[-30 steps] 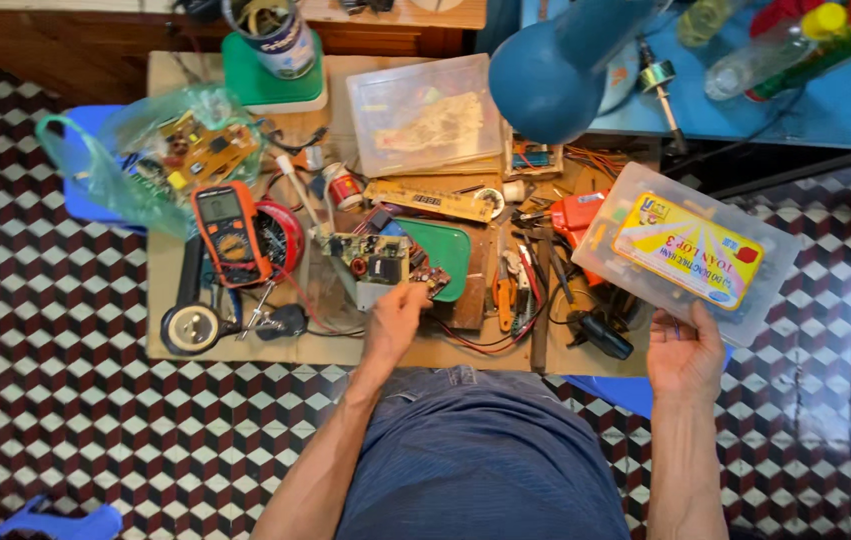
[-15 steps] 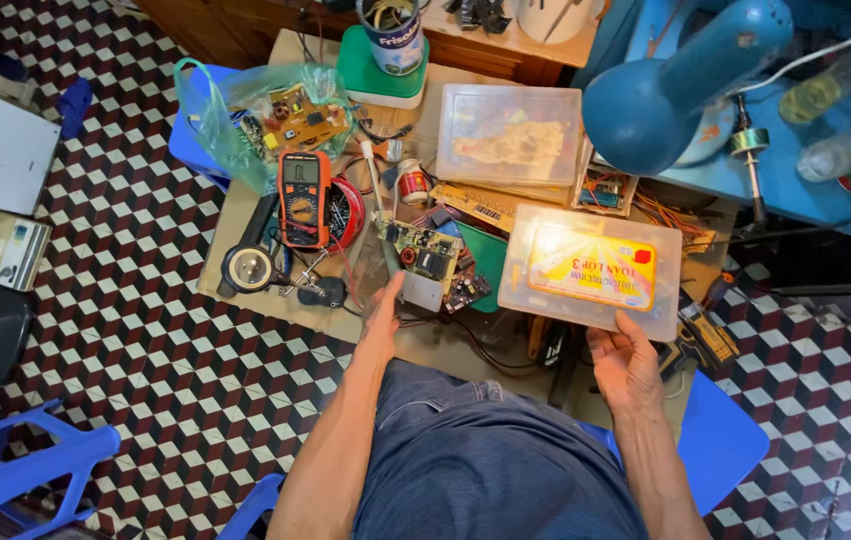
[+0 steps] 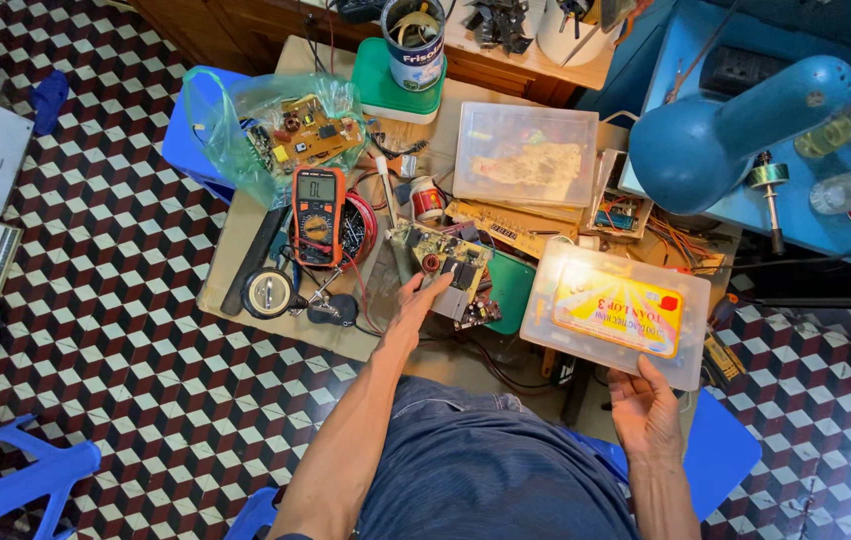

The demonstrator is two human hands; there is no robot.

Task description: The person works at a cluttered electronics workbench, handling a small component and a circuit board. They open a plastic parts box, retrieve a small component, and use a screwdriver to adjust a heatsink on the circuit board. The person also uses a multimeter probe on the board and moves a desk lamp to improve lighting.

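Observation:
My right hand (image 3: 645, 408) grips the near edge of a clear plastic box (image 3: 617, 312) with a yellow label inside, held above the right side of the low table (image 3: 245, 225). My left hand (image 3: 415, 302) rests on a circuit board (image 3: 450, 268) at the table's middle, fingers on its near left edge. The board lies partly over a green mat (image 3: 511, 290). An orange and black multimeter (image 3: 317, 215) lies left of the board, with red leads trailing from it.
A second clear lidded box (image 3: 525, 155) sits at the back. A green plastic bag with another board (image 3: 280, 135) is at back left, a tin can (image 3: 413, 42) behind it. A blue desk lamp (image 3: 720, 140) hangs over the right. Blue stools stand around.
The view has shifted so the table sits further right and lower. My right hand has brought the clear box nearer to me. My left hand stays on the circuit board.

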